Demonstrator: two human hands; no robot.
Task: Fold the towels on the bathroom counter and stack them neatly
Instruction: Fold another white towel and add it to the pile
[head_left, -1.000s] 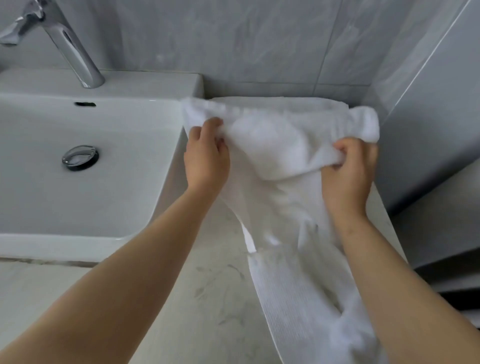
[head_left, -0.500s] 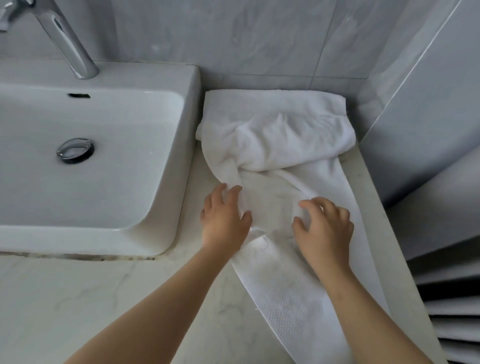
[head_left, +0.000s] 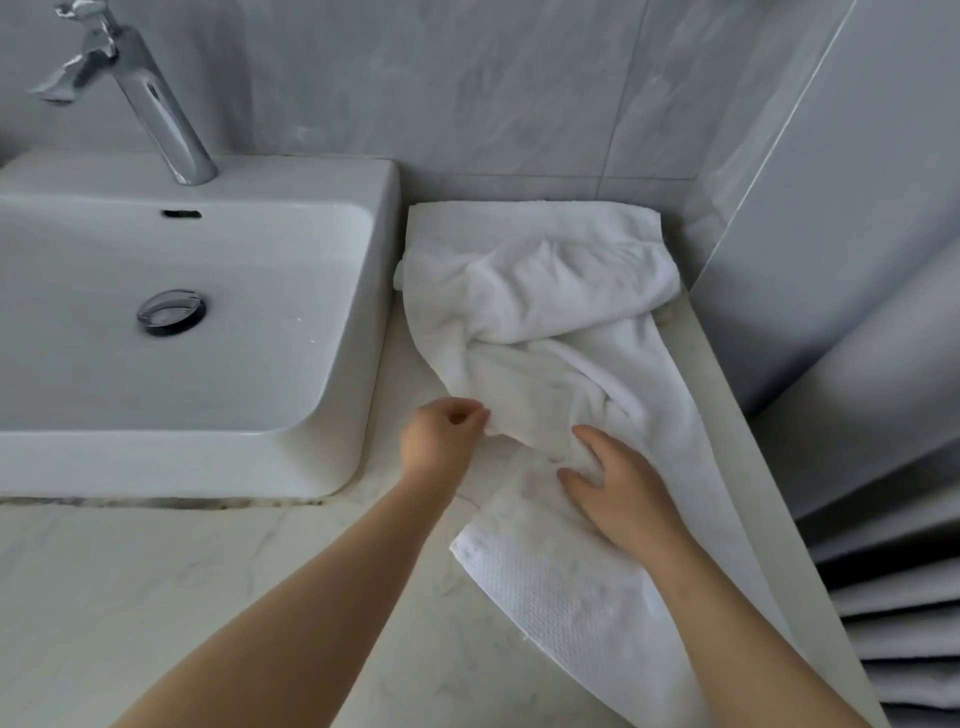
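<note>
The long white terry-cloth towel (head_left: 545, 322) lay on the pale marble desk (head_left: 260, 571), in the strip to the right of the white ceramic basin (head_left: 208, 457). Its long axis ran on a slant. The far end was heaped in a loose crumple against the grey tiled wall (head_left: 467, 78), and the near end trailed flat toward the person's right side and off the bottom of the view. A flatter white layer showed under the crumple at the back; whether it was a second towel or part of the same one could not be told.

Both hands met the towel near its middle, so the bunched part lay straight ahead of them and the flat waffle-textured tail lay behind the right wrist. The left hand (head_left: 441, 441) was at the towel's left edge, just beside the basin's corner, with curled fingers pinching that edge. The right hand (head_left: 623, 488) rested on top of the cloth with its fingers spread and only slightly bent, pressing rather than gripping.

The left hand was nearer the free edge and the right hand nearer the centre line. Judging from this, the next move would be to draw the crumpled far end toward the person and spread it along that slanted axis before folding.
</note>
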